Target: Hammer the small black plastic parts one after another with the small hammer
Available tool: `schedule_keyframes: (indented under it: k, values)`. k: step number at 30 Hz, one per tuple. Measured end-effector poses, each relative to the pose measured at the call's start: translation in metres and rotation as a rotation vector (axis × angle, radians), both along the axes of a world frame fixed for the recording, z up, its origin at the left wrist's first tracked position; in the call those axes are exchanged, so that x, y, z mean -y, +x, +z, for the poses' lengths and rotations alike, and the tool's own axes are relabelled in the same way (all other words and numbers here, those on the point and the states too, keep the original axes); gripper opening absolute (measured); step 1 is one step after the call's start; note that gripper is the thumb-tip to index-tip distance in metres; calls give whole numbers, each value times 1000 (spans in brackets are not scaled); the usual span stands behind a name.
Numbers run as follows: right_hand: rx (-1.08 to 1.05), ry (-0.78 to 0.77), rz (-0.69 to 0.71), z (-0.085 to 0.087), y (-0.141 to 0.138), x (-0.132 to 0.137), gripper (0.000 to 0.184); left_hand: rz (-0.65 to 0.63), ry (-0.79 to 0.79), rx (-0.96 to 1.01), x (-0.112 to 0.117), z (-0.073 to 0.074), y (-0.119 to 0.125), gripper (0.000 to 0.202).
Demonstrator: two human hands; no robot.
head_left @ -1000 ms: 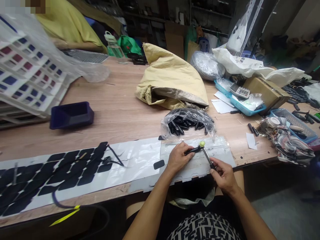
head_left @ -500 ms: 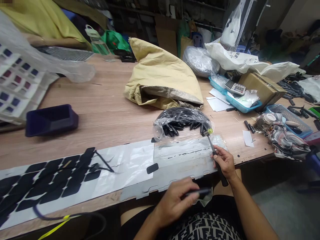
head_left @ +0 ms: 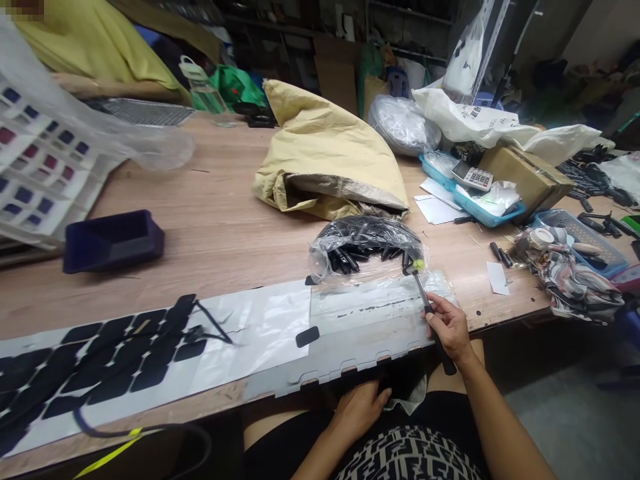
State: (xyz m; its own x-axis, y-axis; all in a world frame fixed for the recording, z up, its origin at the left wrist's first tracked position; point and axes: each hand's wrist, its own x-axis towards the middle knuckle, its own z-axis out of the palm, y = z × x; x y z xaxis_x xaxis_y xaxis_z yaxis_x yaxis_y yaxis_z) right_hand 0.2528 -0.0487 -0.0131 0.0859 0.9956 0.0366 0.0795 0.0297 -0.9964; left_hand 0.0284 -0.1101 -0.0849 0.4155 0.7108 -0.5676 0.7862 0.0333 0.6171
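Note:
My right hand (head_left: 449,330) is closed round the black handle of a small hammer (head_left: 434,327). Its head, with a yellow end, rests by a clear plastic bag (head_left: 367,250) of black tubular parts. Low at the table's front edge is my left hand (head_left: 357,410), its fingers partly hidden in shadow; whether anything is in them does not show. Beside it, on my lap, lies an open light-coloured bag (head_left: 413,403) with a dark inside. A grey board (head_left: 365,327) lies along the table edge, with a black rounded pad (head_left: 307,337) on it.
Left along the edge is a white sheet (head_left: 240,353) with black pads and a cable. A dark blue tray (head_left: 115,243), a large yellow sack (head_left: 330,147), blue baskets (head_left: 493,213) and crumpled cloth (head_left: 575,280) stand around the table. Another person's arm (head_left: 115,87) is at far left.
My left hand has dropped lower, under the table edge beside the lap bag. The black rod-like piece it held is out of sight. My right hand keeps the hammer in place.

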Motion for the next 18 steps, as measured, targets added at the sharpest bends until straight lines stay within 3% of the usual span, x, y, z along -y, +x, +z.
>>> schedule_keyframes:
  k: [3,5,7,8,11,13,15,18]
  values:
    - [11,6,0,-1,0,0,41,-201,-72,215,-8,49,-2,33]
    - [12,11,4,-3,1,-1,41,-269,-176,417,-24,83,-2,37]
    - [21,16,16,-4,1,-2,41,-137,-94,489,-52,108,-3,43]
    - [26,19,21,-5,1,-2,42,-5,25,449,-69,115,-3,45]
    - [28,28,28,-6,1,-2,42,429,384,79,-128,123,-7,47]
    - [23,34,28,-6,1,-1,41,647,529,-143,-164,121,-11,45]
    - [25,46,26,-6,1,-1,41,768,575,-286,-190,116,-15,42]
    - [40,56,24,-6,1,0,41,814,572,-364,-211,109,-16,42]
